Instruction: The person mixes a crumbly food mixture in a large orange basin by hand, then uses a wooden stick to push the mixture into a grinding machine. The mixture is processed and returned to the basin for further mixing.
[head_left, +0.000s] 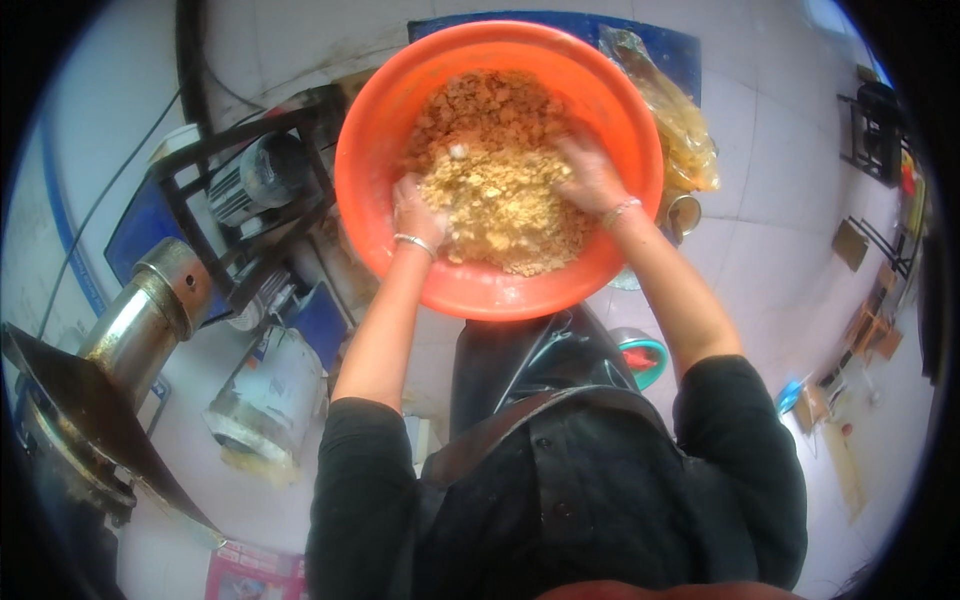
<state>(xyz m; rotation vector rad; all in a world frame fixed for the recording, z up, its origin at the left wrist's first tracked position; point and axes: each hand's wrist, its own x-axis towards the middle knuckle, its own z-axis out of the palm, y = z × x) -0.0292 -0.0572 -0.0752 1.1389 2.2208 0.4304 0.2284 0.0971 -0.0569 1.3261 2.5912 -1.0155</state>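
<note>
A large orange plastic basin (502, 300) stands before me, holding a crumbly mixture (502, 199), yellow in the lower part and reddish brown towards the far wall. My left hand (417, 210), with a bracelet at the wrist, is at the left side of the yellow crumbs, its fingertips partly hidden in them. At the right side of the mixture, my right hand (589, 172) is blurred, with fingers spread against the crumbs; a bracelet circles that wrist too. Whether either hand has crumbs in its grasp cannot be told.
A clear plastic bag (686, 142) with yellowish contents lies right of the basin, near a round metal container (683, 215). A teal-rimmed bowl (654, 367) is below. To the left are an electric motor (259, 180) in a metal frame and a metal machine with a spout (146, 322).
</note>
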